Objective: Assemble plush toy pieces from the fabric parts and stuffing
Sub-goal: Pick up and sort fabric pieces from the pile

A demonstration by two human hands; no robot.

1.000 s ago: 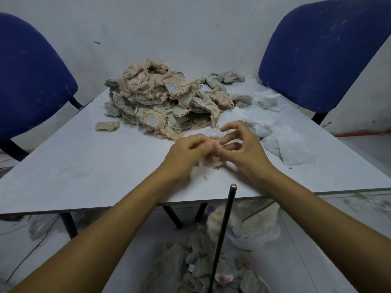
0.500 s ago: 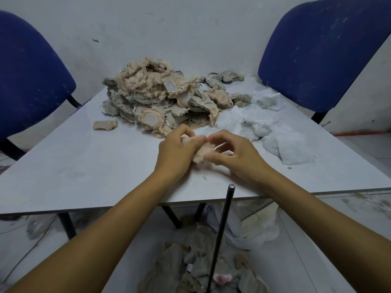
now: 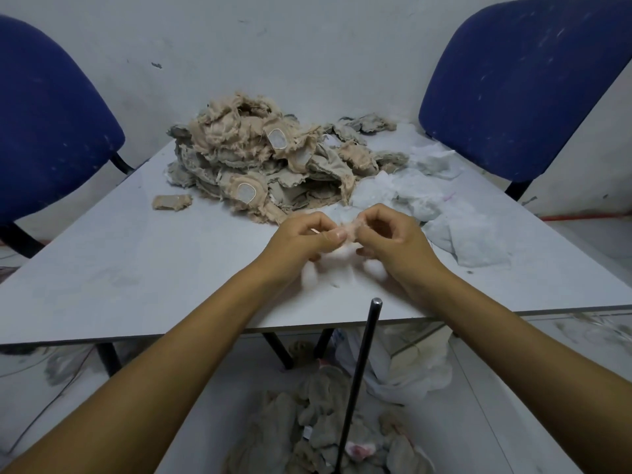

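A grey tabletop (image 3: 143,268) fills the middle of the head view, its near edge running across the frame above the forearms. Two blue chairs flank it: the left chair (image 3: 44,131) and the right chair (image 3: 519,87), both standing against a pale wall. At the far centre of the tabletop lies a heap of beige and grey fabric parts (image 3: 260,165), some bearing pale oval patches; one loose fabric piece (image 3: 172,202) lies apart, just left of the heap. White stuffing (image 3: 444,213) spreads over the right part of the tabletop, beside the heap. On the floor below the near edge lie more fabric pieces (image 3: 325,422) and a white sheet (image 3: 417,367). A thin dark rod (image 3: 359,381) rises from the bottom edge toward the tabletop's near edge. Above the near centre of the tabletop, the left hand (image 3: 301,241) and right hand (image 3: 393,234) meet; both have curled fingers pinching one small pinkish plush piece (image 3: 350,229) held between them. The piece is partly hidden by the fingers, so its shape is unclear.
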